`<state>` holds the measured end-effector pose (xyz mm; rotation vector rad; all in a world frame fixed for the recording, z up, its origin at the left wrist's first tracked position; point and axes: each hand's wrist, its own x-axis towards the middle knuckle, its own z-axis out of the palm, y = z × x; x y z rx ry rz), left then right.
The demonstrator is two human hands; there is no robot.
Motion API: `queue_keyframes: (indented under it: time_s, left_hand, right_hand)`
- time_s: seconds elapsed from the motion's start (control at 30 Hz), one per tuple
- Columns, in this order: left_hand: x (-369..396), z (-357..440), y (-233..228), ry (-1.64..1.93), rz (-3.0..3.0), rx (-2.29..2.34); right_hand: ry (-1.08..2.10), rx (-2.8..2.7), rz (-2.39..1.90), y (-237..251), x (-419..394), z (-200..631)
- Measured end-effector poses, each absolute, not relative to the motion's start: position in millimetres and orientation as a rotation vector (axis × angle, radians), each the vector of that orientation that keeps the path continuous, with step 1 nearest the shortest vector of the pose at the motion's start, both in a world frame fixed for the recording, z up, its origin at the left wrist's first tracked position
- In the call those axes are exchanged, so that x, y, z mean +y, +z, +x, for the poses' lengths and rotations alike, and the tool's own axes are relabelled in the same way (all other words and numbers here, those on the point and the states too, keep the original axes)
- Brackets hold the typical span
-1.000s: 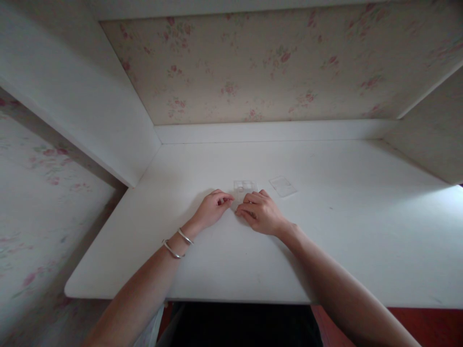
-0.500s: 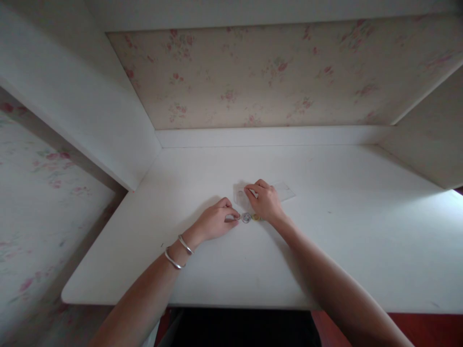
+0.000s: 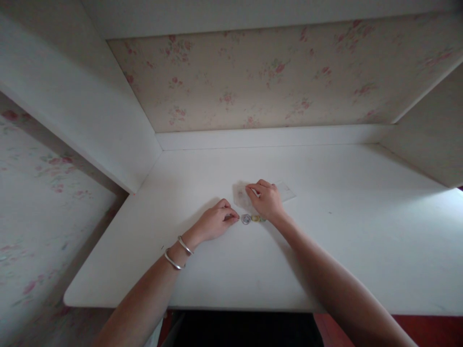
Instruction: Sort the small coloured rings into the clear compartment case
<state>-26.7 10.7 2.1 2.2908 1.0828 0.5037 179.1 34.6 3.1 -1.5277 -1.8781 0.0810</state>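
My left hand (image 3: 216, 220) rests low over the white desk, its thumb and forefinger pinched together. Whatever lies between those fingertips is too small to make out. Just right of them is a small silvery round piece (image 3: 246, 220) on the desk, and beside it a small yellowish piece (image 3: 256, 219), partly covered by my right hand (image 3: 266, 198). That hand is closed in a pinch above a flat clear plastic piece (image 3: 287, 192), which sticks out on both sides of it. What the right fingertips hold, if anything, I cannot tell.
The white desk (image 3: 361, 241) has a low back ledge (image 3: 271, 137) against flowered wallpaper (image 3: 227, 96). A white side panel (image 3: 108, 120) rises at left, another panel (image 3: 434, 125) at right. Tiny dark specks dot the surface.
My left thumb and forefinger have drawn closer together. The right hand has shifted very slightly, and more of the yellowish piece shows. The view has tilted a little.
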Motion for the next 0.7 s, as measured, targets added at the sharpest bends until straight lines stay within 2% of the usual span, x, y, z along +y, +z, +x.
queue_keyframes:
  time_s: [0.2,0.7]
  left_hand:
    - [15,-27,2,0.541,2.234,1.083]
    - [21,-28,-1,0.595,2.101,1.136]
  right_hand:
    - [0.172,-1.731,-1.522,2,25,192]
    - [0.172,-2.011,-1.375,1,6,179]
